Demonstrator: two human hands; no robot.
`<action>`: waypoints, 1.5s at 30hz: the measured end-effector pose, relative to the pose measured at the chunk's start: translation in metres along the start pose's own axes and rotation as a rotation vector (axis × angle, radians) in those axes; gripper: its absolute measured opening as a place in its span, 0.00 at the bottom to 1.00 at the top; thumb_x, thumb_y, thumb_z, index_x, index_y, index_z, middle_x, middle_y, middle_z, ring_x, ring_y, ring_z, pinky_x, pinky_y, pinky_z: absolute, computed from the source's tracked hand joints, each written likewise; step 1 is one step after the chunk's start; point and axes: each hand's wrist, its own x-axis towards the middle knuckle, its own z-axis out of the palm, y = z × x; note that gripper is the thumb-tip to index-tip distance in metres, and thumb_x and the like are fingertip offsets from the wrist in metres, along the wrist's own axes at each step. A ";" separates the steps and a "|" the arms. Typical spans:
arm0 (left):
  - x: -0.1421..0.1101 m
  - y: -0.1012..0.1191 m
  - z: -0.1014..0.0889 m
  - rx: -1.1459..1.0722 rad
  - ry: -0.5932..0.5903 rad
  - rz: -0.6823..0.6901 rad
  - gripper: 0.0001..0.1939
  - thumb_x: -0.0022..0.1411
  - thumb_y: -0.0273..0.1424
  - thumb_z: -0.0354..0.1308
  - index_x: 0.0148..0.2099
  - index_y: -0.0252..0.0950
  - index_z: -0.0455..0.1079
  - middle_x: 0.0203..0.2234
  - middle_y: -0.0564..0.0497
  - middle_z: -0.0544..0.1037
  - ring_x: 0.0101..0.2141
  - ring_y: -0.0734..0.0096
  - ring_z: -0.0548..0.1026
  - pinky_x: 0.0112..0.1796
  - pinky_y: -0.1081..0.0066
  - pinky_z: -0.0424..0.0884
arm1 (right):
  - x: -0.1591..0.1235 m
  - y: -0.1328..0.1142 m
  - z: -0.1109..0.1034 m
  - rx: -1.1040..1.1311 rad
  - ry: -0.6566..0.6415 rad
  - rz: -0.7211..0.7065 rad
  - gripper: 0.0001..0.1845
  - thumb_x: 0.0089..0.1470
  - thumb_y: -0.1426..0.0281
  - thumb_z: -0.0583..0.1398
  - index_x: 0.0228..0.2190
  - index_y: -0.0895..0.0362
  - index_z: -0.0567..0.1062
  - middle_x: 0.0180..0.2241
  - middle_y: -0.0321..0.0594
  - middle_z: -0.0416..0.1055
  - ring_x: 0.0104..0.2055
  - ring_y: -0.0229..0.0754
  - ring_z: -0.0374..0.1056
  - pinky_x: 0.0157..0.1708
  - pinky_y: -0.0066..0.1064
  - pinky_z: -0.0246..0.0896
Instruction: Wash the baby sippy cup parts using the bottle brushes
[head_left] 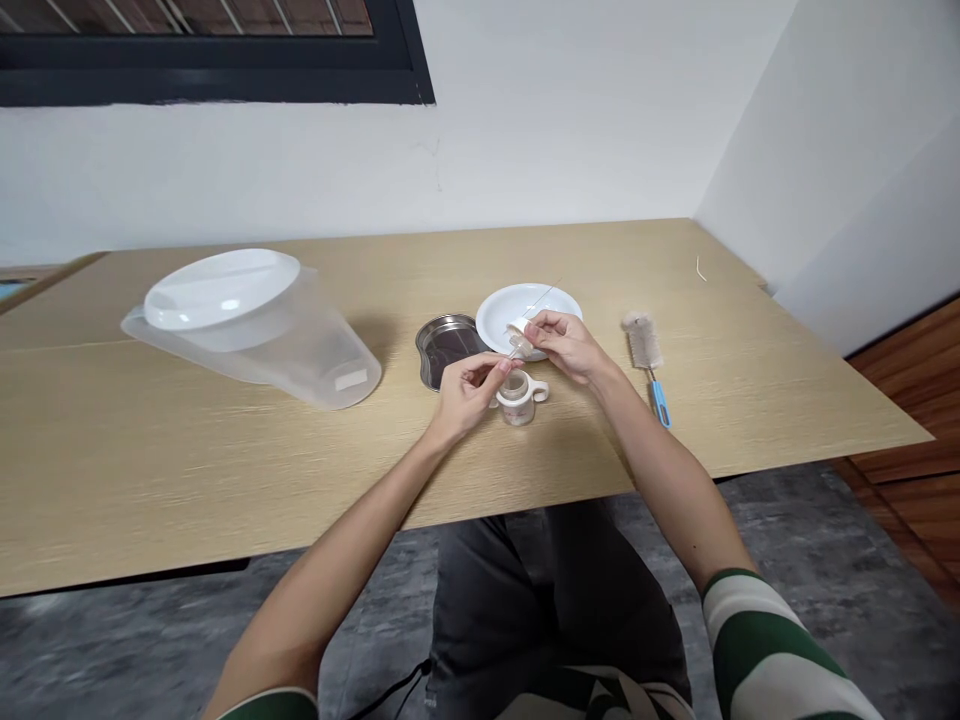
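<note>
My right hand [564, 345] pinches a white bottle collar [517, 326] with a clear, soft-looking teat [520, 346] pointing down and left from it. The fingers of my left hand [472, 388] are closed on the teat's tip. Just below both hands stands a small clear baby bottle [517, 409], upright and uncapped, with a white two-handled holder around its neck. Behind my hands lies a white oval plate [501, 305], and a thin wire-like stick [545, 293] slants over it. Whether the stick touches the collar, I cannot tell.
A kidney-shaped steel tray [442, 345] touches the plate's left side. Farther left, a large translucent pitcher [300, 340] with a white lid lies on its side. To the right are a bottle brush [643, 345] with a blue handle and a small bent white strip [699, 268].
</note>
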 end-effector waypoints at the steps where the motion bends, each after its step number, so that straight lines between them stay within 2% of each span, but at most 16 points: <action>1: 0.000 0.001 0.000 -0.001 0.004 -0.004 0.16 0.62 0.41 0.62 0.39 0.32 0.80 0.37 0.42 0.83 0.38 0.62 0.80 0.41 0.68 0.74 | 0.000 -0.001 0.000 0.012 0.007 0.005 0.21 0.38 0.55 0.73 0.26 0.56 0.73 0.26 0.30 0.67 0.31 0.33 0.64 0.38 0.30 0.62; 11: -0.001 0.003 0.003 0.030 0.039 -0.012 0.17 0.62 0.43 0.61 0.39 0.32 0.80 0.36 0.43 0.83 0.38 0.62 0.80 0.41 0.67 0.75 | 0.002 -0.003 0.001 0.047 0.086 -0.004 0.22 0.34 0.56 0.74 0.25 0.55 0.74 0.27 0.32 0.70 0.33 0.35 0.66 0.42 0.31 0.65; 16: -0.003 -0.001 -0.003 0.063 0.042 0.020 0.16 0.63 0.41 0.61 0.39 0.33 0.80 0.36 0.43 0.83 0.38 0.62 0.80 0.41 0.67 0.74 | 0.009 -0.010 -0.017 0.086 0.279 -0.189 0.24 0.36 0.52 0.73 0.27 0.53 0.72 0.32 0.35 0.73 0.39 0.39 0.70 0.47 0.35 0.66; 18: -0.004 -0.001 -0.004 0.078 0.047 0.026 0.15 0.63 0.41 0.61 0.39 0.33 0.80 0.36 0.43 0.83 0.38 0.62 0.80 0.41 0.67 0.74 | 0.009 -0.011 -0.024 -0.001 0.331 -0.187 0.24 0.37 0.51 0.72 0.29 0.53 0.73 0.32 0.35 0.73 0.38 0.38 0.70 0.44 0.33 0.66; 23: -0.004 0.000 -0.001 0.081 0.044 0.053 0.14 0.62 0.40 0.61 0.39 0.34 0.80 0.36 0.44 0.83 0.38 0.63 0.80 0.41 0.67 0.74 | 0.009 -0.003 -0.027 -0.300 0.305 -0.162 0.24 0.45 0.48 0.67 0.31 0.55 0.74 0.33 0.37 0.74 0.36 0.39 0.69 0.39 0.32 0.65; 27: -0.004 0.000 -0.001 0.087 0.053 0.079 0.14 0.62 0.40 0.62 0.39 0.34 0.80 0.36 0.43 0.83 0.39 0.62 0.80 0.43 0.66 0.74 | 0.008 0.003 -0.028 -0.689 0.345 -0.209 0.22 0.49 0.49 0.64 0.33 0.55 0.74 0.37 0.41 0.75 0.41 0.44 0.70 0.45 0.38 0.64; 29: -0.004 0.001 -0.001 0.086 0.055 0.077 0.14 0.62 0.41 0.61 0.39 0.34 0.80 0.36 0.43 0.83 0.39 0.62 0.80 0.43 0.65 0.75 | 0.007 0.005 -0.029 -0.799 0.375 -0.199 0.20 0.50 0.51 0.64 0.33 0.55 0.73 0.38 0.42 0.75 0.43 0.46 0.70 0.48 0.40 0.63; 36: -0.004 -0.001 0.000 0.075 0.061 0.081 0.13 0.62 0.40 0.62 0.39 0.34 0.80 0.36 0.44 0.83 0.39 0.63 0.80 0.43 0.65 0.74 | 0.006 0.007 -0.030 -0.825 0.438 -0.098 0.25 0.48 0.53 0.64 0.43 0.52 0.65 0.42 0.41 0.76 0.45 0.47 0.72 0.50 0.43 0.62; 42: -0.004 -0.004 -0.001 0.066 0.047 0.091 0.13 0.63 0.39 0.61 0.40 0.35 0.80 0.37 0.44 0.83 0.39 0.63 0.79 0.43 0.65 0.74 | 0.007 0.009 -0.031 -0.824 0.461 -0.112 0.24 0.51 0.50 0.61 0.42 0.51 0.62 0.40 0.40 0.76 0.44 0.46 0.72 0.51 0.44 0.59; 45: -0.004 -0.006 -0.001 0.064 0.047 0.077 0.14 0.62 0.40 0.61 0.39 0.34 0.79 0.36 0.44 0.83 0.39 0.63 0.79 0.42 0.65 0.74 | 0.007 0.010 -0.030 -0.942 0.498 -0.126 0.22 0.53 0.53 0.61 0.42 0.52 0.64 0.43 0.44 0.75 0.45 0.48 0.71 0.54 0.47 0.56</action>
